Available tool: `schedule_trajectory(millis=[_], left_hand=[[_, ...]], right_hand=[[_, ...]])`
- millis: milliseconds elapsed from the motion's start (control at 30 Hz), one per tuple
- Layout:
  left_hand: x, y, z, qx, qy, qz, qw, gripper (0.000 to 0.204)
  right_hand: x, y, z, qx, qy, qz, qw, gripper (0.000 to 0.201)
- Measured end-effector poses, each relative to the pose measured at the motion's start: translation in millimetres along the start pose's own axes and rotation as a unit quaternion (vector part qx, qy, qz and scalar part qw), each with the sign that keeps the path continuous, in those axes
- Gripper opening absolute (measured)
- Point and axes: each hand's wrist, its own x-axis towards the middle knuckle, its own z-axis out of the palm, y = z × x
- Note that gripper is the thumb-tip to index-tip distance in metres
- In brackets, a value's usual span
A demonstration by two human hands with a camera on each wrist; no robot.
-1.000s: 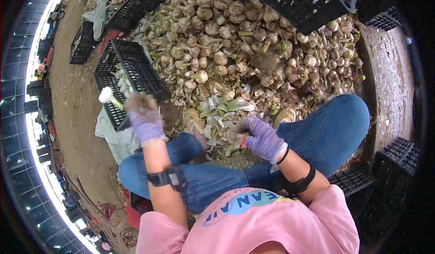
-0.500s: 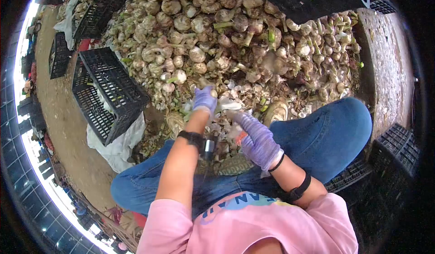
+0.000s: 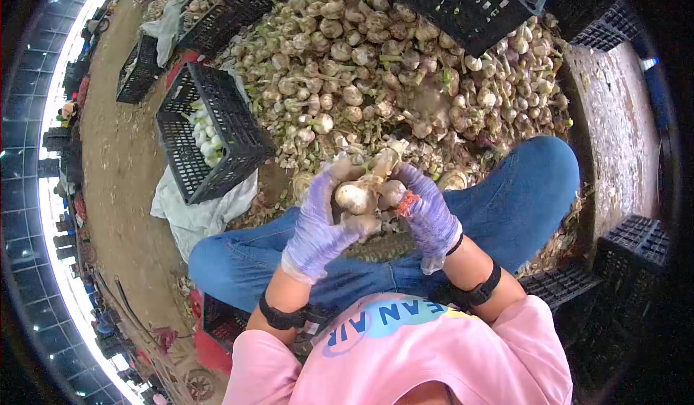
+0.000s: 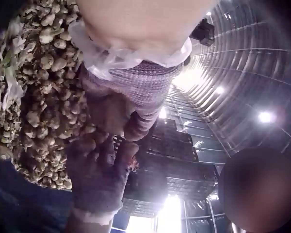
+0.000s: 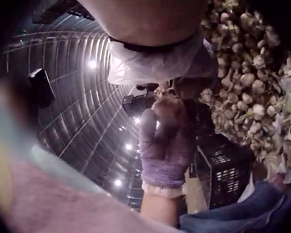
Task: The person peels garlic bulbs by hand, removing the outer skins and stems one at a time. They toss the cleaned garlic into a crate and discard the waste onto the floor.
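Observation:
Both hands wear purple knit gloves and meet over the lap in the head view. The left hand (image 3: pixel 318 221) grips a pale garlic bulb (image 3: pixel 356 197), thumb below and fingers around its far side. Close beside it, the right hand (image 3: pixel 428 213) holds a smaller roundish bulb (image 3: pixel 392 192), with an orange-red band around one finger. A stem with roots or dry leaves (image 3: pixel 387 158) sticks up between the hands; which bulb it belongs to is unclear. In the left wrist view the left hand (image 4: pixel 128 102) is dark and hides the bulb.
A large heap of unpeeled garlic (image 3: pixel 347 65) lies ahead, with loose skins near the shoes. On the left, a tilted black crate (image 3: pixel 249 134) holds white trimmed bulbs (image 3: pixel 206 138) above a white sheet (image 3: pixel 199 206). Another black crate (image 3: pixel 463 7) stands at the top right.
The left hand was by the left crate with a white bulb, then reached to the heap, and is now back near the right hand gripping a bulb. The right hand now holds a bulb too.

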Motion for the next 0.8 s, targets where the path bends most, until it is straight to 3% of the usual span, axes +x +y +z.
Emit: schedule_trajectory(millis=[100, 167, 233, 300, 367, 433, 500, 533, 667, 733, 800], left_hand=[[-16.0, 3.7, -0.9, 0.101, -0.007, 0.058, 0.993, 0.086], [-22.2, 11.3, 3.8, 0.068, -0.006, 0.066, 0.995, 0.083], [-26.8, 19.4, 5.4, -0.005, 0.000, 0.044, 0.999, 0.080], [-30.4, 19.3, 4.7, -0.018, 0.005, 0.033, 0.999, 0.078], [-32.8, 16.5, 5.7, -0.031, 0.010, 0.019, 0.999, 0.077], [-33.0, 11.4, 8.5, -0.236, 0.008, -0.017, 0.972, 0.078], [-30.8, 5.2, 6.5, -0.248, 0.004, -0.016, 0.969, 0.077], [-29.8, 1.9, 5.2, -0.260, 0.000, -0.015, 0.965, 0.076], [-31.2, -5.5, 4.4, -0.252, 0.030, -0.046, 0.966, 0.075], [-31.8, -1.7, 8.9, -0.121, 0.044, -0.005, 0.992, 0.075], [-31.2, -4.9, 7.7, -0.125, 0.043, 0.003, 0.991, 0.073]], right_hand=[[-5.6, 5.9, 12.9, 0.052, -0.007, -0.058, 0.997, 0.029], [-6.2, 11.7, 14.9, -0.004, 0.023, -0.068, 0.997, 0.027], [-12.1, 0.6, 17.2, 0.014, -0.013, -0.020, 1.000, 0.026], [-15.2, -6.9, 20.5, 0.010, -0.027, -0.049, 0.998, 0.024], [-18.2, -12.9, 19.2, -0.021, -0.053, -0.022, 0.998, 0.025], [-20.1, -10.9, 17.0, -0.006, -0.050, 0.006, 0.999, 0.026], [-22.0, -10.6, 17.0, 0.009, -0.046, 0.034, 0.998, 0.027], [-22.6, -11.2, 17.8, -0.003, -0.049, 0.002, 0.999, 0.027], [-21.1, -17.9, 26.4, -0.017, -0.052, -0.050, 0.997, 0.027], [-20.5, -9.6, 23.0, -0.053, -0.021, -0.032, 0.998, 0.027], [-17.7, -1.5, 18.4, -0.089, 0.008, -0.013, 0.996, 0.026]])
